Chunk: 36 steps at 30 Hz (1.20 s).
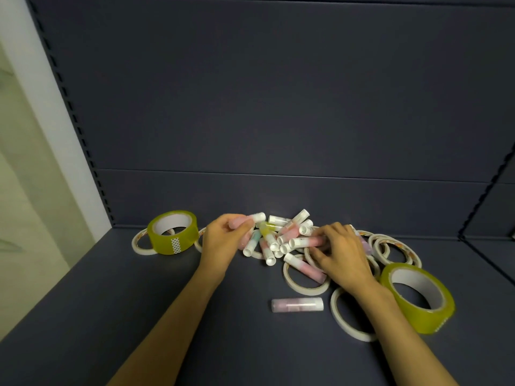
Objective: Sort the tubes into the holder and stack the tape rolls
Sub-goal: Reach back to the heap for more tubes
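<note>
A single pink tube (297, 305) lies alone on the shelf (139, 316), nearest. Left hand (223, 240) has its fingers curled round a pink tube (250, 220) at the pile of tubes (278, 240). Right hand (341, 253) pinches another pink tube (305, 242). Thin white tape rolls (306, 277) surround; yellow rolls (172, 232) flank.
</note>
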Tool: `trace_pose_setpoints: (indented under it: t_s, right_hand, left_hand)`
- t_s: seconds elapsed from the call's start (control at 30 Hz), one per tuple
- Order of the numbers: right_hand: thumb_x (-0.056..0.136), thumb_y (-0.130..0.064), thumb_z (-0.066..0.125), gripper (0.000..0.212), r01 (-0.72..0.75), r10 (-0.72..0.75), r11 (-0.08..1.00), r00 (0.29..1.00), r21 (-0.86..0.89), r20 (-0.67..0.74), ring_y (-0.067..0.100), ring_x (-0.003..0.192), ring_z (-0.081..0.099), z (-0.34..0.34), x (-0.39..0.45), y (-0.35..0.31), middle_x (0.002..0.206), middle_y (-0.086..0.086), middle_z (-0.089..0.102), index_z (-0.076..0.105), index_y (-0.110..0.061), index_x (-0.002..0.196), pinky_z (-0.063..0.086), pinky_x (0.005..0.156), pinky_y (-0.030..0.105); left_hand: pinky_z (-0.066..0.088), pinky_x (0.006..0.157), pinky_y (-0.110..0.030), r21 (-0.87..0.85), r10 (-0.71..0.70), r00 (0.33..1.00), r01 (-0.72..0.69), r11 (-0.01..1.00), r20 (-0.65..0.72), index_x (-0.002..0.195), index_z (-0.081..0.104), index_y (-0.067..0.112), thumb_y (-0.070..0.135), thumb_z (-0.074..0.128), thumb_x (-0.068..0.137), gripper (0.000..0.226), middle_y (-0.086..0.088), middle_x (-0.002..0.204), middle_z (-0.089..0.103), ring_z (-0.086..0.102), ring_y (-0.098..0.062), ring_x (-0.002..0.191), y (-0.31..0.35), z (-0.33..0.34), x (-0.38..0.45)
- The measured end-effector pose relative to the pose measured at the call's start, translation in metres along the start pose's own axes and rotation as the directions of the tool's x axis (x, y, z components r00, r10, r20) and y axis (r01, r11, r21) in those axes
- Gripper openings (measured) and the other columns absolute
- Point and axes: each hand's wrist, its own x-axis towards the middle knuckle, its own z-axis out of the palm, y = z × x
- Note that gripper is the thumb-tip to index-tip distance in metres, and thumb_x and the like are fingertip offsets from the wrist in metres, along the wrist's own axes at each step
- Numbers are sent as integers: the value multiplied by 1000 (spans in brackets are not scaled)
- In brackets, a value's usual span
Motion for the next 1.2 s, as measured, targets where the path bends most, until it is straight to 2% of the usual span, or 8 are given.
trace_pose_setpoints:
  t_s: [0.2,0.33,0.47,0.6,0.77,0.87,1.0,1.2]
  right_hand:
    - [84,-30,77,16,-28,40,967,998,252,-42,8,89,54,-10,2,-6,91,-15,66,69,-28,98,45,77,30]
    - [83,-24,81,14,-192,228,778,974,598,17,12,85,69,-17,3,-18,89,-6,73,71,-23,93,59,76,35]
    - [86,-22,78,13,-192,343,588,939,786,-27,18,87,72,-24,4,-32,90,2,74,70,-15,92,58,74,31]
    - [92,-7,68,13,-168,443,459,894,873,-61,15,85,74,-17,0,-49,86,1,74,64,0,101,57,73,25]
    - [90,-8,69,11,-199,495,399,868,895,-27,30,94,73,-12,-5,-53,95,18,73,66,2,96,60,88,45]
    - [93,-14,68,9,-206,517,383,856,901,-24,33,92,72,-20,-14,-50,90,17,72,69,-7,87,58,90,51]
    - [95,-34,66,26,-193,504,448,861,873,-68,33,97,71,-45,-30,-43,95,16,72,69,-9,93,58,91,48]
    - [92,-17,71,12,-123,484,594,844,795,-231,24,91,72,-109,-68,-16,92,8,74,67,-10,101,60,80,38]
  left_hand:
    - [54,68,-22,-137,-37,998,43,990,42,97,76,17,23,76,87,11,-3,86,77,72,-14,82,9,-2,-4]
    - [53,68,-15,-187,-6,997,21,982,81,99,75,16,20,74,90,10,1,90,77,73,-7,85,11,2,-7]
    - [53,66,-14,-181,26,996,-10,983,84,94,74,7,16,72,91,10,-1,85,77,73,-8,81,12,6,-8]
    - [51,66,-17,-157,79,989,-59,986,124,95,72,6,16,70,92,11,0,82,75,70,-7,77,9,8,-10]
    - [55,77,-33,-145,103,978,-77,986,183,96,71,5,16,69,93,11,-11,88,74,70,-14,81,8,9,-14]
    - [56,77,-41,-134,136,970,-111,985,199,92,72,13,18,69,93,6,-9,85,74,70,-15,80,11,10,-17]
    - [56,78,-34,-151,214,956,-186,971,201,99,72,21,24,69,92,8,-3,88,74,71,-14,86,22,14,-24]
    - [58,78,-35,-135,286,893,-254,958,348,99,73,22,25,73,90,10,0,89,75,72,-17,90,55,58,-66]
